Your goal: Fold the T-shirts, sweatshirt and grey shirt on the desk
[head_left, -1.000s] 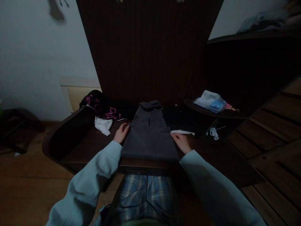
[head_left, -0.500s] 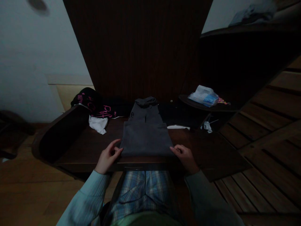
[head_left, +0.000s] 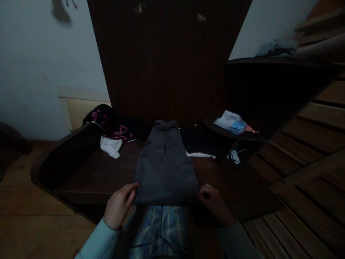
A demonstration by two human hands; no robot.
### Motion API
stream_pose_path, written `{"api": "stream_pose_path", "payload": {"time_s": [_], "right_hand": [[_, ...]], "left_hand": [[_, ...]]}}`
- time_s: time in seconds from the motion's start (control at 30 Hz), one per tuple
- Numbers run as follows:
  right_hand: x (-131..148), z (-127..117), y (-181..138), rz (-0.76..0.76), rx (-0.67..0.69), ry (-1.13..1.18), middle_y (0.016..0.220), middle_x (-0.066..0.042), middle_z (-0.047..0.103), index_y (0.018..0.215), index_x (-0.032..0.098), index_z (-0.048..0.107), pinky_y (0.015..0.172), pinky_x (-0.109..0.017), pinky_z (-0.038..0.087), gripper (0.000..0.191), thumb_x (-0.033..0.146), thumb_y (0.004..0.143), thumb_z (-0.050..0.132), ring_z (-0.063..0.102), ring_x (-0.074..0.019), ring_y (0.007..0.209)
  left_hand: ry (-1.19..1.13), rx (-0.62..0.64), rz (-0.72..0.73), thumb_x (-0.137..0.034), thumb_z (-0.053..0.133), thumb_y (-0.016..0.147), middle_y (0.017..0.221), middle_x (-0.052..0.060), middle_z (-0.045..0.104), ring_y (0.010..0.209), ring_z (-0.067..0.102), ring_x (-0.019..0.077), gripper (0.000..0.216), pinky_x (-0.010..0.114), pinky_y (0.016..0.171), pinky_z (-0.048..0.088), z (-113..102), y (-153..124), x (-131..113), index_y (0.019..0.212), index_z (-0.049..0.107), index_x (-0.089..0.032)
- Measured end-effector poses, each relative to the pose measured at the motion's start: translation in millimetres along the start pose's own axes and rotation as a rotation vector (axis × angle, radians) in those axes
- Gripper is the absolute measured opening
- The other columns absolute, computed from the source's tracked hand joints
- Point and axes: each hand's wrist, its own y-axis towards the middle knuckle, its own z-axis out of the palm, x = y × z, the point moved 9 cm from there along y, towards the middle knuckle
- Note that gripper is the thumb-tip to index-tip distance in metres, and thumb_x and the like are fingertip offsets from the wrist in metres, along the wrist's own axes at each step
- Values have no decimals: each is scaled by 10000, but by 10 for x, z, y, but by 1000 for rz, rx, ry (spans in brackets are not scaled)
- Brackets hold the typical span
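Note:
A dark grey folded garment (head_left: 168, 169), a top with a bunched collar or hood at its far end, lies lengthwise on a dark wooden desktop (head_left: 94, 172). A small black logo shows on its left side, and a short slit runs down the middle. Its near end reaches past the desk's front edge, above my lap. My left hand (head_left: 118, 205) pinches the near left side between thumb and fingers. At the near right side, my right hand (head_left: 215, 203) is closed on the cloth, its fingertips dim in shadow.
To the left lie black clothing with pink lettering (head_left: 118, 133) and a white cloth (head_left: 111, 146). A dark folded cloth (head_left: 199, 140) sits right of the garment. A plastic packet (head_left: 231, 123) rests on a small shelf. Wooden slats (head_left: 309, 162) stand at the right.
Both hands have drawn the garment's near end toward me and lower. The crosswise fold edge seen before is gone, and the cloth now lies longer, over the desk edge. My view has shifted slightly.

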Motion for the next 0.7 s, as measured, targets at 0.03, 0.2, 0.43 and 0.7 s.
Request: {"api": "stream_pose_path", "payload": {"time_s": [0.03,0.2,0.43,0.7], "right_hand": [[15,-11,-30,4,16,-8,481,9,451,444,207,342,500,-243,330,394,446,741,439,443,-125,504],[2,-196,-32,103,-17,-52,480,23,464,492,214,423,477,-242,335,370,486,728,507,442,-118,473],[-186,-294,531,157,-96,170,713,-22,611,854,202,558,574,-268,449,321,430,633,597,566,-154,601],[-185,-22,1012,116,-15,101,547,12,554,645,191,557,512,-245,375,152,343,644,553,520,-143,525]], "left_hand": [[2,30,2,-344,361,773,944,2,679,854,628,180,321,262,743,474,-11,-18,-11,925,638,-281],[52,101,56,-390,401,766,890,16,682,788,632,184,315,263,719,473,-186,85,-159,916,658,-287],[-13,45,-7,-471,488,700,981,47,660,864,616,219,498,309,778,462,-277,768,50,1135,554,-238],[-163,3,10,-372,515,654,829,68,676,761,621,205,406,292,704,473,-115,1305,90,979,612,-148]]}}
